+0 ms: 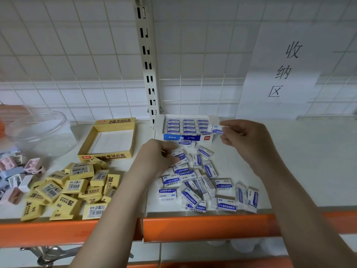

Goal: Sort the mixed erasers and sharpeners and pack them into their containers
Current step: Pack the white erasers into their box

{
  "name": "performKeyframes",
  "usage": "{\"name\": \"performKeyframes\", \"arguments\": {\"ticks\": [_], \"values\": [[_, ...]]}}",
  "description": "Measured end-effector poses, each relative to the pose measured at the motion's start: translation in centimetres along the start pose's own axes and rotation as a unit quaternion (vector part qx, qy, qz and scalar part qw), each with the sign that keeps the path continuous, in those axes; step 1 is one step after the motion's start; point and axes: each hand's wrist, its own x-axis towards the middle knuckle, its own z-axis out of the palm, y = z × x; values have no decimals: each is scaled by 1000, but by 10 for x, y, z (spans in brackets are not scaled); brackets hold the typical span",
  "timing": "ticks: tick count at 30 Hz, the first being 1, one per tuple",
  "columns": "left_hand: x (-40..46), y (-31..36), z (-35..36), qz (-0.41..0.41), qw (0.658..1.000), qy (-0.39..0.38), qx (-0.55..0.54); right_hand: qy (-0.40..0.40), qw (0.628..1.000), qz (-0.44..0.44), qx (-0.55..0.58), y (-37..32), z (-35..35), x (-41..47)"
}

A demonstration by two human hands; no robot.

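A white and blue eraser box (188, 137) stands at the back of the shelf, partly filled with rows of erasers. My right hand (245, 141) pinches one white and blue eraser (217, 129) just beside the box's right edge. My left hand (156, 157) curls its fingers on an eraser (180, 155) at the top of the loose white and blue pile (202, 186). Left of it lie a heap of yellow 2B erasers (71, 188) and their empty yellow box (110, 141). Pastel sharpeners (17, 175) are heaped at the far left.
A clear plastic jar (44, 132) lies on its side behind the sharpeners. The shelf has an orange front edge (193, 227) and a white grid back wall with a slotted upright (147, 60). A paper sign (286, 70) hangs at right.
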Motion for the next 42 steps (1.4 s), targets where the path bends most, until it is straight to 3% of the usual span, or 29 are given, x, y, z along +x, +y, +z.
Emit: {"name": "performKeyframes", "arguments": {"ticks": [4,9,17,28,36,42], "values": [[-2,0,0,5,999,5,-31,-30,997,12,-75,-4,8,43],[-6,-5,-1,11,996,54,-77,-132,968,50,-208,-1,17,76],[-12,-7,-8,38,983,86,-158,-196,930,106,-291,2,35,88],[-12,-8,-10,32,976,92,-195,-256,890,43,-376,-2,31,99],[-10,-6,-10,28,975,94,-201,-235,847,-23,-477,-3,40,107],[-9,-7,-8,25,976,84,-201,-230,851,-45,-470,2,38,107]]}}
